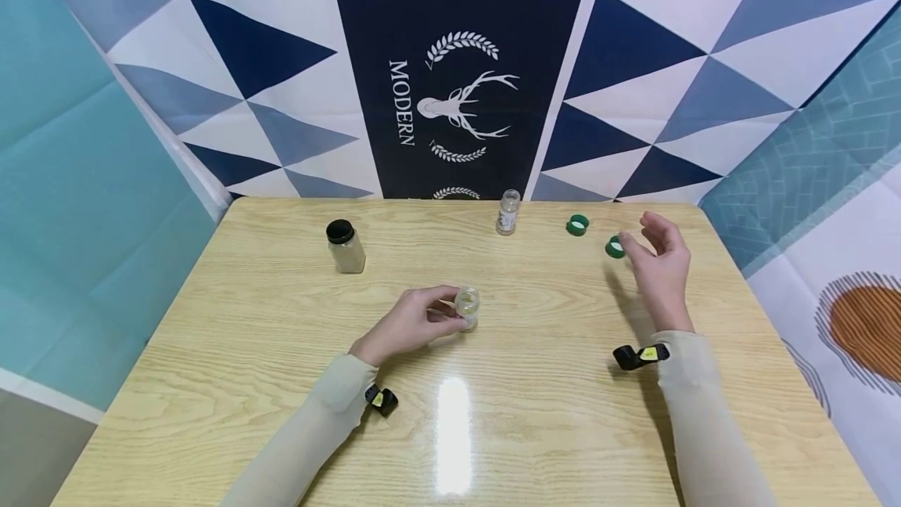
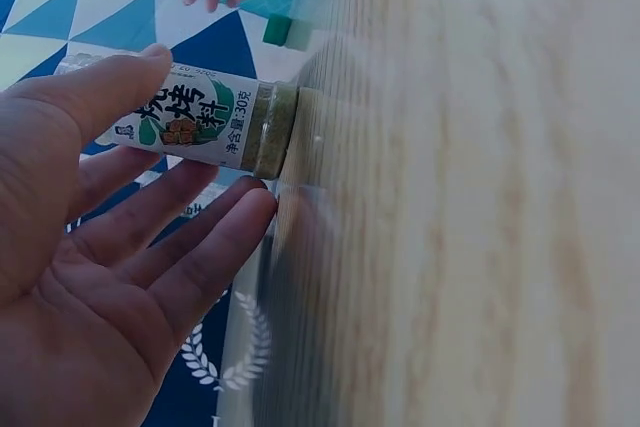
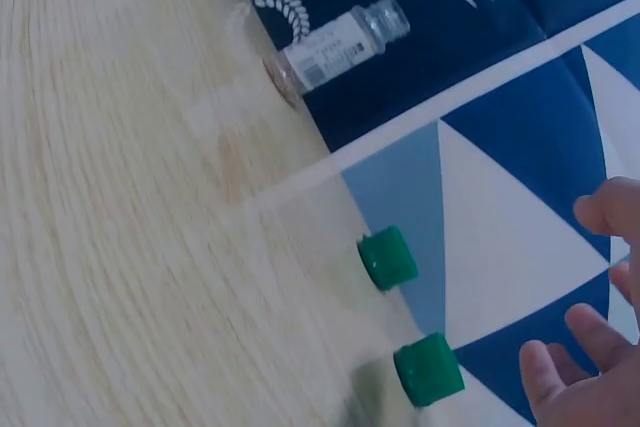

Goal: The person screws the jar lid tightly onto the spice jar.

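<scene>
My left hand (image 1: 415, 323) holds a clear spice jar (image 1: 468, 310) between thumb and fingers. The jar stands upright on the table with its mouth uncapped. Its printed label (image 2: 190, 112) and some greenish-brown contents at the bottom show in the left wrist view. My right hand (image 1: 659, 264) hovers over the table's right side with bent fingers and nothing in them. Closest to it is a green cap (image 1: 615, 247), and a second green cap (image 1: 578, 225) lies just to the left. In the right wrist view a gap separates the fingers (image 3: 590, 337) from the nearer cap (image 3: 429, 370).
Another uncapped clear spice jar (image 1: 507, 212) stands at the table's back edge. Back left, a square-sided jar with a black lid (image 1: 341, 231) stands upright. Patterned cloth (image 1: 457, 100) hangs directly behind the wooden table (image 1: 549, 413).
</scene>
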Available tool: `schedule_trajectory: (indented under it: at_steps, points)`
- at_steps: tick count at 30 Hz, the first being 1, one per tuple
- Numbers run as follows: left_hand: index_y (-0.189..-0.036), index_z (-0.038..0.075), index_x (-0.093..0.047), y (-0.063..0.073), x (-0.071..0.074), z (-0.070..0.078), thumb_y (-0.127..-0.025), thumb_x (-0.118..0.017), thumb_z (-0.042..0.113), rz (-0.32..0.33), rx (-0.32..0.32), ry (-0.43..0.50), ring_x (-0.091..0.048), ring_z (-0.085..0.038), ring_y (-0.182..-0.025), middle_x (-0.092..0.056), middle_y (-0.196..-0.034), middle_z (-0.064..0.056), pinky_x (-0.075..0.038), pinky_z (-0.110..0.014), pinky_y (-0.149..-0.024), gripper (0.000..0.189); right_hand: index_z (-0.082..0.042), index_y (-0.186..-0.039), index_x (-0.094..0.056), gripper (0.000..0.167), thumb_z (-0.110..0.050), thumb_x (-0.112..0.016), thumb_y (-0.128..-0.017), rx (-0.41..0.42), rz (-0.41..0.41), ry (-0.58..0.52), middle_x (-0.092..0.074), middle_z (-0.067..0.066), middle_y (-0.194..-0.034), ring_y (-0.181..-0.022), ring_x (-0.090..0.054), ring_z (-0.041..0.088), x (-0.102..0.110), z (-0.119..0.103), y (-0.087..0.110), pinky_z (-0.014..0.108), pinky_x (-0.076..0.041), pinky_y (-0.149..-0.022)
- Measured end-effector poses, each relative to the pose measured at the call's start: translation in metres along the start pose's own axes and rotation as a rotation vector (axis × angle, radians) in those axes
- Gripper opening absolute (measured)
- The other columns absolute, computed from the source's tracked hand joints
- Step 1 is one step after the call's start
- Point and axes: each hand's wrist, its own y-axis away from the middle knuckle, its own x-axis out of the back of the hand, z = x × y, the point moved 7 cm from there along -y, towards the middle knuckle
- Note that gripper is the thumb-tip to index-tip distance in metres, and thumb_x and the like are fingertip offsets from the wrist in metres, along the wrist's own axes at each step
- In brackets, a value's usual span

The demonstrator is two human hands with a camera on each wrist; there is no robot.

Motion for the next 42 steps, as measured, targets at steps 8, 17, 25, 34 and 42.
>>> schedule_trajectory:
  at_steps: [8, 17, 25, 34, 42]
  points:
    - [-0.126, 0.008, -0.071, -0.005, -0.003, -0.002, -0.092, -0.081, 0.019, -0.020, -0.013, -0.079, -0.072, -0.016, -0.103, -0.075, -0.115, -0.006, -0.059, -0.024, -0.090, 0.037, -0.021, -0.155, -0.042, 0.063, -0.027, -0.070, -0.098, -0.051, -0.052, 0.114, -0.040, 0.008, -0.158, -0.146, -0.037, 0.023, 0.000, 0.012, -0.004, 0.024, -0.042, -0.114]
    - [-0.119, 0.010, -0.074, -0.011, -0.002, -0.005, -0.091, -0.081, 0.021, -0.057, -0.002, -0.153, -0.071, -0.010, -0.097, -0.077, -0.110, -0.003, -0.058, -0.024, -0.086, 0.031, -0.018, -0.162, -0.030, 0.075, -0.032, -0.068, -0.099, -0.106, -0.119, 0.229, -0.031, 0.014, -0.165, -0.152, -0.030, 0.033, -0.002, 0.025, -0.007, 0.045, -0.036, -0.122]
    - [-0.109, 0.009, -0.074, -0.011, -0.004, -0.008, -0.090, -0.082, 0.019, -0.105, 0.019, -0.172, -0.060, -0.007, -0.075, -0.070, -0.086, 0.001, -0.053, -0.021, -0.068, 0.023, -0.005, -0.163, -0.026, 0.076, -0.032, -0.063, -0.102, -0.061, -0.221, 0.385, -0.030, 0.020, -0.166, -0.144, -0.040, 0.040, -0.010, 0.035, -0.008, 0.055, -0.039, -0.116]
    - [-0.106, 0.014, -0.072, -0.010, -0.007, -0.007, -0.091, -0.081, 0.022, -0.096, 0.015, -0.168, -0.059, -0.009, -0.074, -0.068, -0.085, 0.002, -0.052, -0.021, -0.067, 0.019, 0.000, -0.159, -0.031, 0.069, -0.027, -0.061, -0.103, -0.036, -0.205, 0.491, -0.044, 0.028, -0.155, -0.138, -0.048, 0.042, -0.009, 0.039, -0.012, 0.056, -0.043, -0.113]
    - [-0.106, 0.015, -0.072, -0.010, -0.007, -0.007, -0.092, -0.080, 0.023, -0.084, 0.007, -0.161, -0.059, -0.009, -0.074, -0.067, -0.084, 0.003, -0.051, -0.022, -0.067, 0.018, 0.000, -0.152, -0.047, 0.057, -0.028, -0.058, -0.104, -0.007, -0.201, 0.556, -0.058, 0.027, -0.138, -0.119, -0.055, 0.034, -0.009, 0.040, -0.015, 0.038, -0.047, -0.092]
